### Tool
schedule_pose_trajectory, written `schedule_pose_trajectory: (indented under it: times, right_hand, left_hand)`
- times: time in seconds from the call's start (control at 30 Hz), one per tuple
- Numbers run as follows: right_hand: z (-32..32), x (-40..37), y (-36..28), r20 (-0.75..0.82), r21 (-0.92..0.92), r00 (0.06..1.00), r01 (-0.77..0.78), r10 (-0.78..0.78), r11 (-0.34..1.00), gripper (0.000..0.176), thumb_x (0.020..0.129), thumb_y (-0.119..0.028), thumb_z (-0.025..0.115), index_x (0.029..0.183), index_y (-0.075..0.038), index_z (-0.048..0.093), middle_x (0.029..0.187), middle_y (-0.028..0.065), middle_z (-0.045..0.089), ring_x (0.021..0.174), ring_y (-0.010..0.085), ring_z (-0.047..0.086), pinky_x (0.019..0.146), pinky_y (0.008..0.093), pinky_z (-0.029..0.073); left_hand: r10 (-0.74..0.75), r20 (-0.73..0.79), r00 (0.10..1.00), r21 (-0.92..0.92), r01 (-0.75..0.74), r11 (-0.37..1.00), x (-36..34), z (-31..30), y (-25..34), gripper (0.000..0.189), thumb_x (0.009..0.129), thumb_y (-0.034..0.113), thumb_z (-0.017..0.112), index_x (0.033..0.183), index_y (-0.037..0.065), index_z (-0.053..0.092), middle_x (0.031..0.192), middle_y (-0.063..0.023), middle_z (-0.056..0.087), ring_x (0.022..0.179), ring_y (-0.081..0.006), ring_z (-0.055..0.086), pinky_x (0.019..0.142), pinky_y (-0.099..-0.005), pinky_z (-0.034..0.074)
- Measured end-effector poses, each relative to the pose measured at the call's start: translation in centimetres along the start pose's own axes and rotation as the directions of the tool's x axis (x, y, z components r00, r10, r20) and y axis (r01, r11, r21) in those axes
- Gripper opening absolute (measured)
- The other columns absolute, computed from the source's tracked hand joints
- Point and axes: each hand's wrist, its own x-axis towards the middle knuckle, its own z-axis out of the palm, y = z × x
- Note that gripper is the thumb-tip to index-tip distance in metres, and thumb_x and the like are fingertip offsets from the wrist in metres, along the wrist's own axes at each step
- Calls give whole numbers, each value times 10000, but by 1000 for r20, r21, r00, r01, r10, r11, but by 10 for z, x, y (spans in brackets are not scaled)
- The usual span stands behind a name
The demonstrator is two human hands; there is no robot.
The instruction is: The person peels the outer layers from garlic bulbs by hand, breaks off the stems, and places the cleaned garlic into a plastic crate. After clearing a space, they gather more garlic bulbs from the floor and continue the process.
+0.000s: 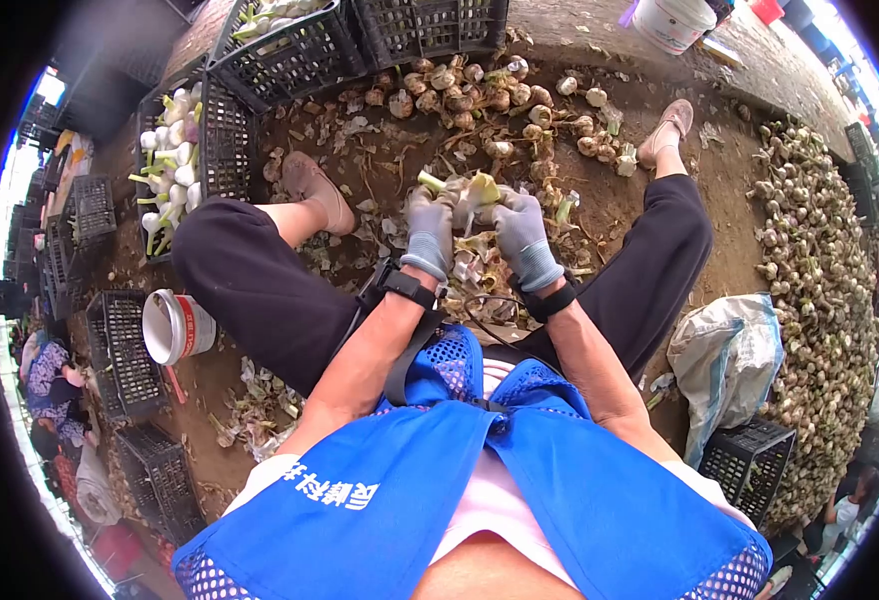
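While the person sat with legs spread, both gloved hands met above the littered ground (725,225). The left hand (428,218) was curled closed around a garlic plant (481,190), whose pale green stem stuck out past the fingers. The right hand (520,222) was closed on its loose, papery leaves, and the two hands were close together. Husk scraps (474,262) lay below them, and unpeeled bulbs (460,92) were scattered beyond, between the feet. To the left, a black crate (228,145) held clean white garlic (173,165), with a white bucket (163,328) nearer the body. On the right, a pale sack (725,350) lay beside a large garlic heap (815,270), just above another black crate (750,462). Whether a bulb was hidden inside the grip could not be told.
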Motion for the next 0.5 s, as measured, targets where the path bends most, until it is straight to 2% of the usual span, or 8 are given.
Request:
schedule_pose_trajectory:
  times: [0.07,0.13,0.27,0.3,0.33,0.4,0.47,0.5]
  right_hand:
    - [-3,-1,-5,113,425,974,-224,194,877,139,736,44,495,814,73,607,822,92,620,674,156,607,654,256,510]
    - [-13,8,-14,56,484,972,-226,227,846,141,753,43,493,852,89,583,804,124,618,662,180,620,624,282,525]
    - [-22,22,-5,-41,490,965,-207,260,847,175,721,44,475,822,57,617,763,107,629,583,156,576,556,259,470]
    - [-29,31,11,-193,156,969,-122,152,980,187,731,46,468,846,48,615,761,94,626,605,154,591,569,263,477]
    - [-37,39,25,-294,-206,956,-60,-3,977,200,741,49,461,869,39,614,759,81,623,628,152,606,583,268,484]
    - [-46,45,35,-310,-346,950,-151,39,926,226,740,-5,468,907,10,620,793,115,644,667,199,620,616,294,478]
    - [-46,49,32,28,-680,974,-147,226,718,230,743,-72,494,924,-7,621,852,177,640,758,280,619,686,328,476]
    - [-43,53,63,70,-767,985,-50,160,640,270,747,-118,518,987,-34,611,928,200,621,843,339,597,757,337,465]
  left_hand:
    - [15,-95,995,-62,-21,998,-2,-2,5,149,848,6,489,988,-10,538,907,-83,594,774,-145,573,712,-259,495]
    - [118,65,991,-87,-112,990,-5,2,19,144,858,51,510,971,-25,555,890,-105,610,750,-165,586,686,-294,514]
    - [82,184,979,-151,-54,987,-15,7,31,160,876,76,484,951,-45,557,938,-153,611,804,-202,604,742,-308,521]
    - [61,245,967,-177,-17,984,-14,1,30,175,881,112,492,939,-38,560,952,-162,607,850,-220,606,761,-316,520]
    - [57,243,968,-175,-14,984,-17,1,33,175,881,112,492,939,-38,560,952,-162,607,850,-220,606,761,-316,520]
    - [-13,349,937,-253,108,961,-28,2,43,166,882,102,491,964,-21,565,903,-141,619,770,-196,610,698,-301,526]
    - [-15,416,909,-287,148,946,-19,-6,35,196,891,132,476,972,-29,554,966,-160,599,846,-229,603,761,-350,519]
    - [-23,413,911,-365,189,911,-12,-9,31,215,894,157,473,997,-19,542,1020,-160,578,909,-246,583,802,-401,499]
